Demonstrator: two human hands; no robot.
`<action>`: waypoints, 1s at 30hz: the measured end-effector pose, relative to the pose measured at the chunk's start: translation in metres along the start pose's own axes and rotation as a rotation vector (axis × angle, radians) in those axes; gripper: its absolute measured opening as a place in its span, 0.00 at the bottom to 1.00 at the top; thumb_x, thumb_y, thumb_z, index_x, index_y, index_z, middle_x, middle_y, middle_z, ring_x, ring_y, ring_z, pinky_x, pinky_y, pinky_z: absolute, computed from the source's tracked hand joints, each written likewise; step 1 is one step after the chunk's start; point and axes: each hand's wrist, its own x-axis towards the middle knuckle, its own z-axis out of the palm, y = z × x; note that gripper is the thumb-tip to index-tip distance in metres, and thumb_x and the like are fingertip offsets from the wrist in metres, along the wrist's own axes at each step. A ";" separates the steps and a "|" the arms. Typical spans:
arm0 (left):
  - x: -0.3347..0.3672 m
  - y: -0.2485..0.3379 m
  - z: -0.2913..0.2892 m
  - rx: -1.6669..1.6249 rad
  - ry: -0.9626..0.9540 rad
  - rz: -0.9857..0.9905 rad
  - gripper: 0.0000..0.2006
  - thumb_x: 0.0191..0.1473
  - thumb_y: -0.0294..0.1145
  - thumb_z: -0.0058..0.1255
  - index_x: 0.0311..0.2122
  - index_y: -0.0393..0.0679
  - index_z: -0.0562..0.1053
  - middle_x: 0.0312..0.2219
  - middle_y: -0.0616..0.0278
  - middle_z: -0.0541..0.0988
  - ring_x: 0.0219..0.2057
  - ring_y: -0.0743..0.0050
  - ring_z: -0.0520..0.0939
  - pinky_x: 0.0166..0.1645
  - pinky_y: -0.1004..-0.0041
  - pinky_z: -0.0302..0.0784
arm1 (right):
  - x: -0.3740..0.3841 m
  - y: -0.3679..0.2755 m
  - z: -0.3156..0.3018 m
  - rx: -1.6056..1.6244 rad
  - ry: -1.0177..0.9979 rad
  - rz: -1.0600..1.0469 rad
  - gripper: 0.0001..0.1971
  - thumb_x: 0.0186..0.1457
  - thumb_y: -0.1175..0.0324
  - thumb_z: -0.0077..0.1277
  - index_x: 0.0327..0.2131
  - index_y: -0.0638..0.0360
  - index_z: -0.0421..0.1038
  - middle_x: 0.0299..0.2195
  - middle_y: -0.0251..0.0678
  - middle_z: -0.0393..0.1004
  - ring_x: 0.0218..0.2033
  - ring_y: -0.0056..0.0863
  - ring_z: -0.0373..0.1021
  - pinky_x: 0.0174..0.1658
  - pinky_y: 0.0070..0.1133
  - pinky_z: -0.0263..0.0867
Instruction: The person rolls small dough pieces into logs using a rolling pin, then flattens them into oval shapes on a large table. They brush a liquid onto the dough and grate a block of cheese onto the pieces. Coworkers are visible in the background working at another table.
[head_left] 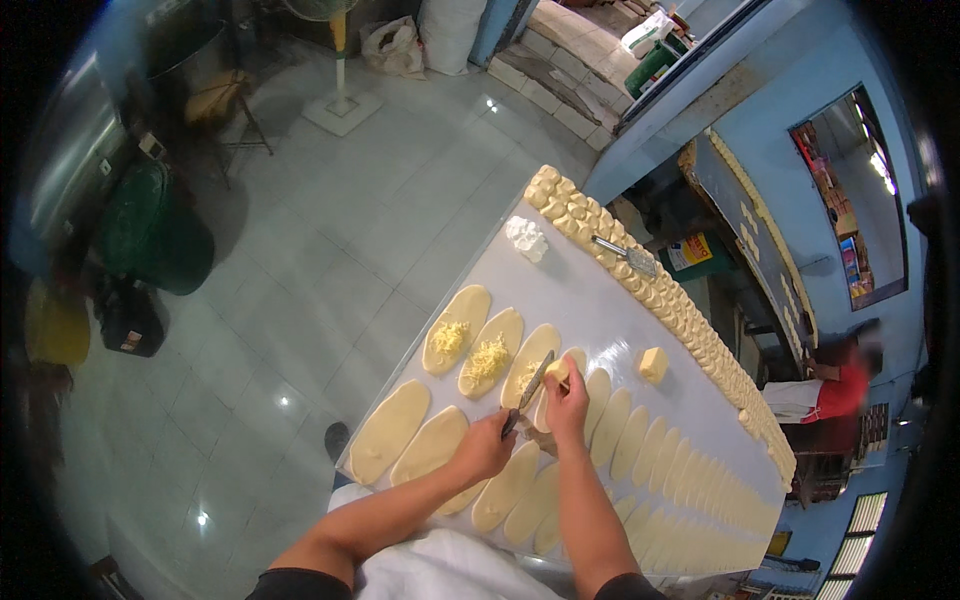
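My left hand (484, 448) is wrapped round the dark handle of a narrow hand grater (537, 380), tilted above an oval of flattened dough (525, 352). In my right hand (567, 408) is a pale yellow block of cheese (557, 371), pressed against or very close to the grater's face. Under the grater lie some pale shreds. Two ovals to the left carry small heaps of grated cheese (488, 358). Rows of bare dough ovals (392, 432) stretch off to the right. A second cheese block (653, 365) sits on the table beyond my right hand.
Rounded dough pieces (690, 327) line the table's far edge, with a metal grater (625, 255) on them. Near the far left corner sits a crumpled white clump (526, 239). A green bin (157, 230) and a fan base (342, 112) stand on the floor. A person in red (838, 385) is at right.
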 end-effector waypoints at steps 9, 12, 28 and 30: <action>0.007 -0.008 0.008 -0.027 0.038 -0.006 0.12 0.55 0.28 0.52 0.44 0.36 0.72 0.36 0.37 0.79 0.41 0.33 0.78 0.44 0.48 0.73 | -0.024 -0.022 0.002 -0.038 -0.092 0.001 0.27 0.59 0.70 0.57 0.61 0.64 0.64 0.45 0.43 0.76 0.44 0.27 0.74 0.46 0.23 0.71; 0.003 -0.008 0.010 -0.034 0.046 0.021 0.11 0.56 0.28 0.52 0.43 0.36 0.72 0.35 0.38 0.78 0.39 0.33 0.78 0.42 0.49 0.73 | 0.009 -0.007 -0.002 -0.058 -0.004 0.051 0.26 0.60 0.69 0.55 0.61 0.64 0.64 0.45 0.43 0.76 0.43 0.26 0.74 0.45 0.23 0.70; 0.004 -0.017 0.015 -0.062 0.062 -0.019 0.12 0.56 0.29 0.52 0.44 0.36 0.72 0.35 0.38 0.79 0.40 0.35 0.79 0.44 0.49 0.74 | -0.027 -0.024 -0.003 -0.149 -0.137 0.053 0.27 0.61 0.71 0.54 0.62 0.63 0.62 0.50 0.44 0.71 0.46 0.29 0.72 0.48 0.25 0.69; 0.003 -0.016 0.015 -0.096 0.055 -0.019 0.12 0.56 0.29 0.52 0.44 0.36 0.72 0.35 0.39 0.79 0.40 0.35 0.79 0.44 0.49 0.74 | -0.036 -0.031 -0.003 -0.215 -0.166 -0.006 0.26 0.61 0.72 0.54 0.62 0.63 0.63 0.50 0.45 0.71 0.46 0.30 0.72 0.48 0.25 0.69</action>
